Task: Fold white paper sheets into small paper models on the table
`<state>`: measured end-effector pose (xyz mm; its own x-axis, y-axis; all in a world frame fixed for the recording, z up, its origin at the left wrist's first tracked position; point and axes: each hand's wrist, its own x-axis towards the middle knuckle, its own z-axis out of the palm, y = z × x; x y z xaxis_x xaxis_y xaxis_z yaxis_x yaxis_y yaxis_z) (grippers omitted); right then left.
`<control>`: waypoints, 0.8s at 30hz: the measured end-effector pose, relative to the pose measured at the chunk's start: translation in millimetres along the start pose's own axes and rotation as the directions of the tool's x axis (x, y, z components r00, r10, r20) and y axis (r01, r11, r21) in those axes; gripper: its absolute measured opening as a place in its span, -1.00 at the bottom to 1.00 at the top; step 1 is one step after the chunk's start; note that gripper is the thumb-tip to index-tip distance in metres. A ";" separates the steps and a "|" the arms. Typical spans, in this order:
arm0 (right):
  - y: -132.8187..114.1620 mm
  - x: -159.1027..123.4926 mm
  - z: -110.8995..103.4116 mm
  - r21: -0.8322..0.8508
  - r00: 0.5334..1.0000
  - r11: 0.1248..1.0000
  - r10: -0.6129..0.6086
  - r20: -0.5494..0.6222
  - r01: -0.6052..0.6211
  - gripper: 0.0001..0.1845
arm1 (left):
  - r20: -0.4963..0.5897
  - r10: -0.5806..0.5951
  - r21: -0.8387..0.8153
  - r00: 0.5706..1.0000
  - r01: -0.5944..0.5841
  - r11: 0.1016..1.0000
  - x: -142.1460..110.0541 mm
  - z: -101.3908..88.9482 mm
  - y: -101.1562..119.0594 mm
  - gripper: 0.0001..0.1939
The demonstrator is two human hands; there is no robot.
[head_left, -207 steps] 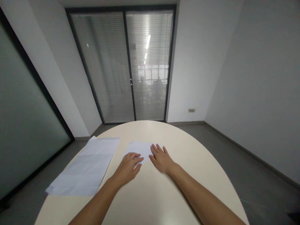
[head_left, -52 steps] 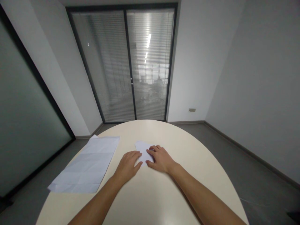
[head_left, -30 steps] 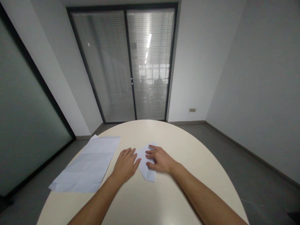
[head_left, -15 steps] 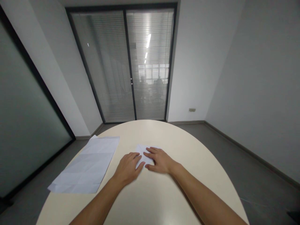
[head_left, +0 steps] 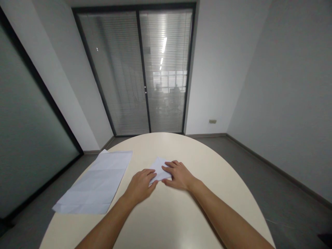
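Two hands (head_left: 141,183) (head_left: 178,175) touch the small paper (head_left: 160,169), inside the table edge (head_left: 160,134).

This looks like a small meeting room in an office. A pale round table (head_left: 207,173) stands before a black-framed glass partition (head_left: 141,52) with fine blinds (head_left: 116,103), and long strip lights (head_left: 164,45) show in its right pane. A frosted glass panel (head_left: 28,100) edges the left side; plain white walls (head_left: 220,62), dark skirting (head_left: 272,166) and a bare grey floor (head_left: 267,193) complete the office look.
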<state>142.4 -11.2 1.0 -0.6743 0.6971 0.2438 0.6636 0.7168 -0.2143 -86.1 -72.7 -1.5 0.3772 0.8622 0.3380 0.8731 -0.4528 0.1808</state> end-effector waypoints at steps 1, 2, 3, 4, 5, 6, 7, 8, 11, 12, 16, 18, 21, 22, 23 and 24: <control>0.4 0.1 -0.4 0.003 1.000 1.000 -0.008 0.001 0.008 -0.32 | 0.001 -0.004 -0.005 1.000 0.004 1.000 -0.3 0.5 -0.9 -0.69; 0.7 0.1 -0.8 0.006 1.000 1.000 -0.015 0.002 0.015 -0.33 | 0.003 -0.009 -0.009 1.000 0.009 1.000 -0.5 0.8 -1.7 -0.68; 1.1 0.1 -1.1 0.009 1.000 1.000 -0.019 0.003 0.019 -0.34 | 0.005 -0.012 -0.012 1.000 0.012 1.000 -0.5 1.0 -2.5 -0.68; 1.3 -0.1 -1.3 0.012 1.000 1.000 -0.021 0.002 0.021 -0.34 | 0.008 -0.013 -0.014 1.000 0.014 1.000 -0.5 1.1 -3.0 -0.68; 1.5 -0.3 -1.5 0.016 1.000 1.000 -0.021 0.001 0.021 -0.33 | 0.011 -0.013 -0.015 1.000 0.013 1.000 -0.4 1.0 -3.4 -0.68; 1.6 -0.6 -1.5 0.020 1.000 1.000 -0.021 -0.001 0.021 -0.32 | 0.012 -0.012 -0.017 1.000 0.012 1.000 -0.3 0.7 -3.5 -0.68; 1.8 -1.0 -1.6 0.024 1.000 0.999 -0.022 -0.004 0.022 -0.31 | 0.012 -0.010 -0.018 1.000 0.010 1.000 -0.2 0.4 -3.4 -0.68; 1.9 -1.4 -1.5 0.027 1.000 0.999 -0.026 -0.005 0.026 -0.31 | 0.011 -0.009 -0.020 1.000 0.009 1.000 -0.1 0.1 -3.2 -0.68; 2.6 -2.3 -1.1 0.032 0.999 0.999 -0.042 -0.007 0.042 -0.36 | 0.005 -0.005 -0.017 1.000 0.005 1.000 -0.1 -0.2 -2.6 -0.68; 3.0 -2.4 -0.9 0.032 0.999 0.998 -0.045 -0.008 0.045 -0.38 | 0.002 -0.005 -0.015 1.000 0.005 1.000 -0.2 0.0 -2.6 -0.69; 3.8 -2.5 -0.6 0.032 0.999 0.998 -0.050 -0.015 0.050 -0.42 | 0.006 -0.009 -0.007 1.000 0.009 1.000 -0.4 1.6 -3.5 -0.69; 3.9 -2.6 -1.0 0.034 0.998 0.998 -0.054 -0.016 0.055 -0.43 | 0.008 -0.012 -0.007 1.000 0.012 1.000 -0.1 2.4 -4.1 -0.69; 4.2 -2.4 -2.0 0.042 0.998 0.997 -0.066 -0.016 0.066 -0.44 | 0.000 -0.021 -0.011 1.000 0.021 1.000 0.6 2.2 -4.3 -0.70; 4.5 -2.3 -2.3 0.045 0.997 0.997 -0.069 -0.016 0.070 -0.45 | -0.002 -0.025 -0.014 1.000 0.025 1.000 0.8 1.6 -4.0 -0.70; 4.8 -2.2 -2.6 0.047 0.997 0.996 -0.071 -0.016 0.072 -0.45 | -0.002 -0.030 -0.018 1.000 0.030 0.999 0.9 0.7 -3.7 -0.71; 5.2 -2.0 -2.8 0.050 0.997 0.996 -0.071 -0.017 0.072 -0.46 | -0.002 -0.038 -0.023 0.999 0.038 0.999 1.0 -0.3 -3.4 -0.72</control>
<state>148.1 -8.9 2.0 -0.7141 0.6438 0.2747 0.5962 0.7651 -0.2432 -88.7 -70.3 -1.5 0.3429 0.8785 0.3326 0.8795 -0.4246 0.2149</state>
